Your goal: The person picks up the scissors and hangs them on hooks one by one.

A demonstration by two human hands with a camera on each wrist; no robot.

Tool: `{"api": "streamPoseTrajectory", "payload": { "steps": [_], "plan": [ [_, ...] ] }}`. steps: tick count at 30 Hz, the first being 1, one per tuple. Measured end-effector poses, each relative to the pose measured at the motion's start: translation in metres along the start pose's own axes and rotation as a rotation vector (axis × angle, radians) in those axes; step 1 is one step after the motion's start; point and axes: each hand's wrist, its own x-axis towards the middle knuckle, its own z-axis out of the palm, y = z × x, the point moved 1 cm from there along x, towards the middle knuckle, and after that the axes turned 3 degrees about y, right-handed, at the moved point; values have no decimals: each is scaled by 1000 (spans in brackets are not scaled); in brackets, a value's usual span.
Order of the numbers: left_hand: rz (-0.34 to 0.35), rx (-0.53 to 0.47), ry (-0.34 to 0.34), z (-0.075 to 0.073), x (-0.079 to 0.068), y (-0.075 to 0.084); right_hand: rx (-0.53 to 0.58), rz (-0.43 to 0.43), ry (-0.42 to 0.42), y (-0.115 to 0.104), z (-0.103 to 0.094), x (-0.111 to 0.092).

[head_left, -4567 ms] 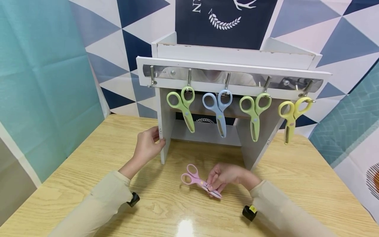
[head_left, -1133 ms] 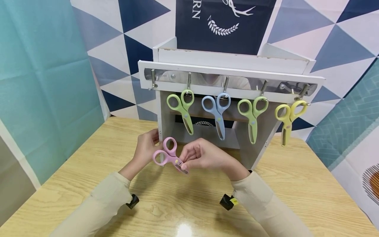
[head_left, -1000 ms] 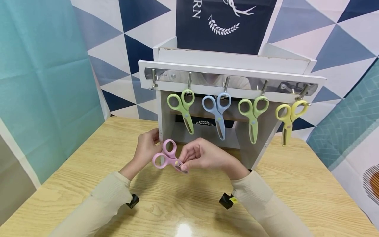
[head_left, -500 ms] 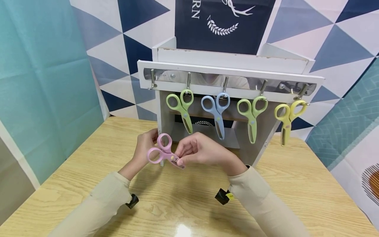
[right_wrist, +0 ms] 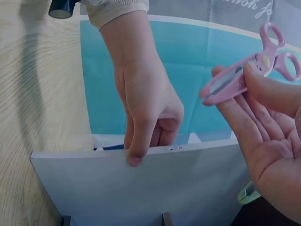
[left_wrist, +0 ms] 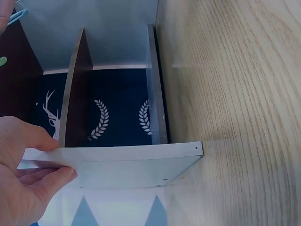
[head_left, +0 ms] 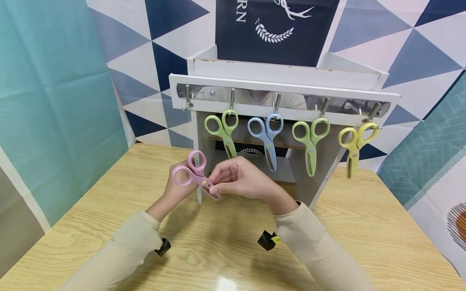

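Observation:
My right hand (head_left: 244, 178) pinches pink scissors (head_left: 197, 176) by the blade end, thumb on one side and fingers on the other. Their handle loops point up and left, overlapping my left hand (head_left: 172, 189) in the head view. That left hand grips the left side panel (left_wrist: 127, 172) of a white rack, its thumb and fingers on opposite faces. From the rack's hooks hang green scissors (head_left: 226, 137), blue scissors (head_left: 268, 141), a second green pair (head_left: 310, 147) and yellow scissors (head_left: 353, 153). The leftmost hook (head_left: 187, 97) carries nothing.
The rack's metal hook rail (head_left: 309, 102) runs across its front, above the hands. A wooden table (head_left: 109, 194) lies beneath. Behind stands a triangle-patterned backdrop (head_left: 174, 24), with a teal cloth (head_left: 58, 101) at the left.
Since the oldest frame, my right hand has lifted the pink scissors off the tabletop. It has carried them up and left, in front of my left hand, which stays on the panel.

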Motion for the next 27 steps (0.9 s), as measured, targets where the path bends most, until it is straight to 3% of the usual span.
{"api": "streamPoseTrajectory", "payload": {
  "steps": [2, 5, 15, 27],
  "plan": [
    [-61, -37, -11, 0, 0, 1, -2, 7, 29, -2, 1, 1],
    [-115, -8, -41, 2, 2, 2, -17, 15, 72, -4, 3, 2],
    [-127, -14, -77, 3, 5, 4, -56, 22, 166, -8, 3, 8],
    [-109, 133, -93, 1, 5, 7, -69, 56, 206, -24, 3, 17]
  ]
}}
